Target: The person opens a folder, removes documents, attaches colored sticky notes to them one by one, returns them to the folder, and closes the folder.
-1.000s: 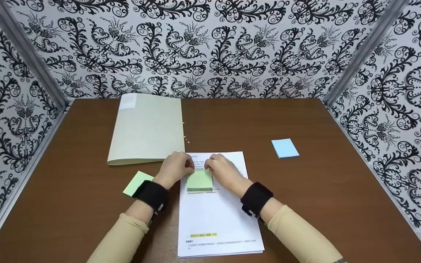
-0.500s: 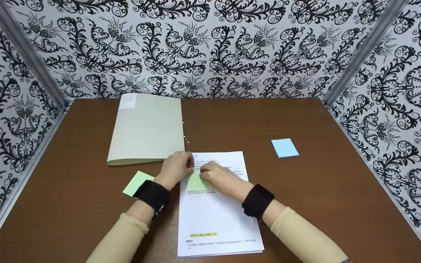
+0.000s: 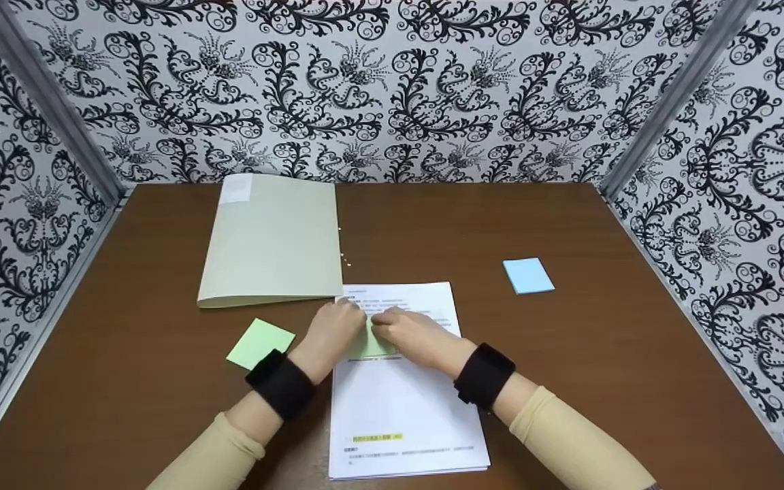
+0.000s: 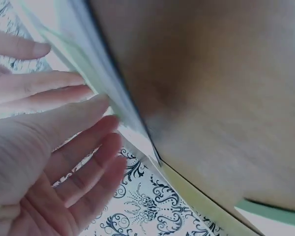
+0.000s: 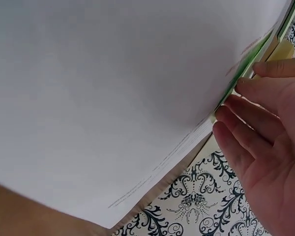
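So the green note sits on the upper part of the printed sheets, 2 hands over it. Fingers on the left hand look loosely bent, on the right hand nearly straight; tips are at the note, no real grip that I can see. Imo steady 1 edge and smooth outward lightly with the other hand so it doesn't skew or crease.

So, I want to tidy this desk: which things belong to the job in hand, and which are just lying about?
In the job:
green sticky note
left hand and right hand, at the note
stack of printed pages beneath it

Seemingly just lying about:
blue sticky-note pad
cream folder
green sticky-note pad, perhaps the note's source
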The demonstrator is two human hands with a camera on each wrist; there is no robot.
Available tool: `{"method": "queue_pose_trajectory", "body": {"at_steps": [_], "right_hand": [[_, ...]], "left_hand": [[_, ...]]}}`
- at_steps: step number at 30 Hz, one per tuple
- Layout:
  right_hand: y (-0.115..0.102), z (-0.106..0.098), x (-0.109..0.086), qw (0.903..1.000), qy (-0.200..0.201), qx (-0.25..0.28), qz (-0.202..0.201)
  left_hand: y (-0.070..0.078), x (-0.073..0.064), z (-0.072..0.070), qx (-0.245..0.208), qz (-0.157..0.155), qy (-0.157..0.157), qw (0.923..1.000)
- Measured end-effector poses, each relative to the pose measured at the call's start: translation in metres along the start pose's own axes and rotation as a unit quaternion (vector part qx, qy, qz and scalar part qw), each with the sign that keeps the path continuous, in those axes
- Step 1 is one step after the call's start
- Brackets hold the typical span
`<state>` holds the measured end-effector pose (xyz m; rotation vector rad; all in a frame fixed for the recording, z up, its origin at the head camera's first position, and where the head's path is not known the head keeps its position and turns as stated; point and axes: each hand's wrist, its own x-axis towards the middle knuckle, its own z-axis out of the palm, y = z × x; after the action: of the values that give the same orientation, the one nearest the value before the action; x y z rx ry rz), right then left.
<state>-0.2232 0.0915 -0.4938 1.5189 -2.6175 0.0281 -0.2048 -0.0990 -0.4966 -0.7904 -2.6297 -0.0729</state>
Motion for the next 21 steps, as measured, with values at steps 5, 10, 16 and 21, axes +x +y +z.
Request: {"method": "queue_pose_trajectory", "body": {"at_steps": [5,10,16,21], "right_hand": [[0.002,0.000,-0.002,0.9998,-0.015,-0.010,-0.006],[0.001,0.000,-0.002,0.9985,-0.019,-0.048,-0.015],[0.001,-0.004,-0.006,0.9977,-0.032,-0.054,-0.026],[0.006,-0.009,-0.011,0.9991,-0.031,0.025,-0.017]], "left_hand": [[0.002,-0.007,0.001,0.050,0.047,0.028,0.9973],[0.000,-0.011,0.001,0.030,0.057,0.015,0.9978],[-0.006,-0.018,-0.003,-0.076,0.048,-0.039,0.9952],[-0.012,-0.020,-0.008,-0.138,0.030,-0.090,0.9859]]}}
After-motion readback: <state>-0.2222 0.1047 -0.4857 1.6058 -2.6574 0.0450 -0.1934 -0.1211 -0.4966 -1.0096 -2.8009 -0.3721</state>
